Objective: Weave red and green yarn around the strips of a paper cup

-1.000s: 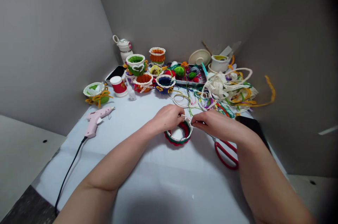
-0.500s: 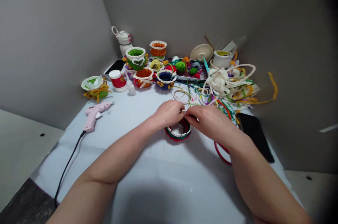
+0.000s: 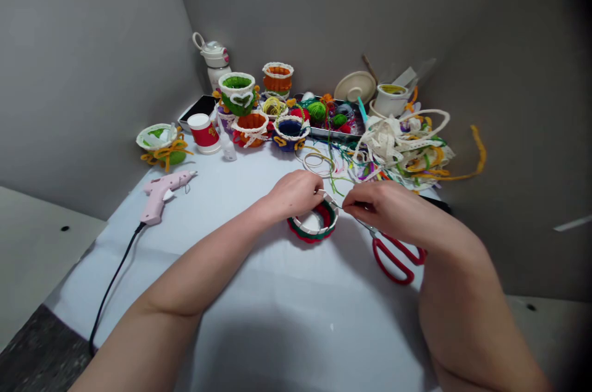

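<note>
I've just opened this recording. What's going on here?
A person works with both bare hands on a red, green and white cup on a table. The left hand is at its far rim, while the right hand seems to pinch a thin dark strand leading to the cup. Red-handled scissors lie beside the right hand, and a pink glue gun lies off to the left. Decorated cups stand farther back.

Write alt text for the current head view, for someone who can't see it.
The left hand holds a small red-and-green cup at its rim on a table, while the right hand pinches what looks like a dark strand. Red-handled scissors lie to the right, a pink glue gun to the left; decorated pots and yarn balls sit behind.
</note>
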Demonstrator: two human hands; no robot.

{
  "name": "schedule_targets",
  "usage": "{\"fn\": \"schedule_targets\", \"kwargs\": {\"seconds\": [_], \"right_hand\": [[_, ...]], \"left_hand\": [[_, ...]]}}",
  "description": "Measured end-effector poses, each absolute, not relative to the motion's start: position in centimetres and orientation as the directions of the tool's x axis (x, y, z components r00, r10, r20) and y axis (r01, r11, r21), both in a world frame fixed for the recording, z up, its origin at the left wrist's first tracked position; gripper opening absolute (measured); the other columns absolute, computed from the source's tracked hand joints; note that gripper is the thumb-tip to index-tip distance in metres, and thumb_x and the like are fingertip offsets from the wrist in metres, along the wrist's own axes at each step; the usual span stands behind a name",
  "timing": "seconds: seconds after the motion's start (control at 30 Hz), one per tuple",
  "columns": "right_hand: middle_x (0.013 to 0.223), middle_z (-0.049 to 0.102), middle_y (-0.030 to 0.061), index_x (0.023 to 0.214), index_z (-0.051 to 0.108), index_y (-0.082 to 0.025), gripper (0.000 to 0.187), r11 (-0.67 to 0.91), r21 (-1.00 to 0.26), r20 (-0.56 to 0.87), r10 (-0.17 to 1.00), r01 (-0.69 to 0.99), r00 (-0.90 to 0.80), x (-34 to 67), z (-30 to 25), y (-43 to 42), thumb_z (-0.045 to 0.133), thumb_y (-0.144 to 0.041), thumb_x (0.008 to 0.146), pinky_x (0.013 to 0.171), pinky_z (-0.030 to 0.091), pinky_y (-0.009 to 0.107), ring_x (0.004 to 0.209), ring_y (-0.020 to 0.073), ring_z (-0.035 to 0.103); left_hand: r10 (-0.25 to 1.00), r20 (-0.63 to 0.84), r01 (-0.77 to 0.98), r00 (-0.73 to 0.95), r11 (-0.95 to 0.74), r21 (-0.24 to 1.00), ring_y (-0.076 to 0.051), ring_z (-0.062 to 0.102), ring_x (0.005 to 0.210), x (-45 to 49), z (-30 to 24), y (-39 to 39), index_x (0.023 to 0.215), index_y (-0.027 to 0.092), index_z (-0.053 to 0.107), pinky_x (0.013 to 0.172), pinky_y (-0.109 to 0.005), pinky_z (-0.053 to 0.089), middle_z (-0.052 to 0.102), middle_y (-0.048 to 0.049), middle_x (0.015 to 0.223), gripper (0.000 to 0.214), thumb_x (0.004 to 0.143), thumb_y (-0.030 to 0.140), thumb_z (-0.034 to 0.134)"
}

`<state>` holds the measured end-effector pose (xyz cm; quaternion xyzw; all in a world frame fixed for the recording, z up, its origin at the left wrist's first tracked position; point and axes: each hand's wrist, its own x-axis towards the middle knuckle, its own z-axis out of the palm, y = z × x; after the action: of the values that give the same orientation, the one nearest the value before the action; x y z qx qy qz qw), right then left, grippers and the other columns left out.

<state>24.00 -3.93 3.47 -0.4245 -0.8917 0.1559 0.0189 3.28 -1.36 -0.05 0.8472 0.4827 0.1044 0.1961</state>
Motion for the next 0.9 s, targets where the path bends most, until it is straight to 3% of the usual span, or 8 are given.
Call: {"fn": "schedule_targets", "kwargs": {"seconds": [0.17, 0.37, 0.47, 0.57, 0.73, 0.9], "right_hand": [[0.078, 0.072, 0.0037, 0.083, 0.073, -0.022, 0.023, 0.564, -0.299, -0.186, 0.757, 0.770, -0.627, 24.6, 2.9, -3.4, 0.050, -0.020, 0.085, 0.063, 0.035, 0.026, 0.068, 0.0157, 0.060], [0.065, 0.064, 0.0029, 0.074, 0.068, -0.019, 0.021, 0.526, -0.211, -0.354, 0.744, 0.824, -0.566, 23.4, 1.5, -2.7, 0.050, -0.021, 0.084, 0.056, 0.028, 0.026, 0.058, 0.0129, 0.051], [0.068, 0.064, 0.0036, 0.075, 0.066, -0.019, 0.019, 0.523, -0.213, -0.341, 0.752, 0.826, -0.564, 23.0, 1.0, -2.6, 0.049, -0.020, 0.084, 0.056, 0.026, 0.026, 0.059, 0.0125, 0.050], [0.070, 0.065, 0.0037, 0.076, 0.065, -0.019, 0.020, 0.533, -0.235, -0.305, 0.753, 0.813, -0.583, 23.0, 0.8, -2.6, 0.047, -0.020, 0.085, 0.057, 0.027, 0.025, 0.060, 0.0125, 0.050], [0.075, 0.068, 0.0042, 0.080, 0.067, -0.019, 0.022, 0.530, -0.267, -0.298, 0.749, 0.805, -0.592, 23.2, 0.9, -2.6, 0.047, -0.022, 0.087, 0.059, 0.029, 0.025, 0.065, 0.0132, 0.054], [0.079, 0.071, 0.0047, 0.085, 0.070, -0.020, 0.023, 0.523, -0.282, -0.288, 0.754, 0.805, -0.591, 23.2, 0.9, -2.6, 0.047, -0.022, 0.088, 0.059, 0.031, 0.025, 0.067, 0.0135, 0.057]], "left_hand": [[0.857, -0.028, 0.776, 0.515, -0.452, 0.440, -0.020, 0.062, 0.077, 3.3, -0.1, -1.4, 0.084, 0.017, 0.073, 0.067, -0.029, 0.042, 0.072, -0.0075, 0.083, 0.022, 0.083, 0.026, 0.053], [0.828, -0.074, 0.771, 0.555, -0.480, 0.419, -0.019, 0.062, 0.078, 2.9, 0.7, -1.6, 0.084, 0.018, 0.072, 0.065, -0.028, 0.041, 0.073, -0.0059, 0.083, 0.019, 0.082, 0.023, 0.053], [0.820, -0.080, 0.768, 0.566, -0.490, 0.411, -0.020, 0.063, 0.082, 2.6, 1.1, -1.7, 0.090, 0.018, 0.070, 0.067, -0.029, 0.043, 0.073, -0.0053, 0.089, 0.018, 0.080, 0.020, 0.056], [0.800, 0.012, 0.712, 0.600, -0.540, 0.448, -0.020, 0.063, 0.091, 2.8, 0.9, -1.8, 0.098, 0.018, 0.069, 0.075, -0.029, 0.045, 0.072, -0.0054, 0.100, 0.022, 0.079, 0.019, 0.058], [0.794, -0.029, 0.729, 0.608, -0.543, 0.417, -0.021, 0.064, 0.083, 3.1, 0.4, -1.7, 0.085, 0.018, 0.072, 0.070, -0.030, 0.044, 0.073, -0.0059, 0.087, 0.018, 0.083, 0.020, 0.054], [0.796, -0.033, 0.731, 0.604, -0.538, 0.419, -0.022, 0.065, 0.088, 2.9, 0.4, -1.8, 0.091, 0.018, 0.072, 0.072, -0.030, 0.045, 0.074, -0.0066, 0.092, 0.019, 0.080, 0.018, 0.057]]}}
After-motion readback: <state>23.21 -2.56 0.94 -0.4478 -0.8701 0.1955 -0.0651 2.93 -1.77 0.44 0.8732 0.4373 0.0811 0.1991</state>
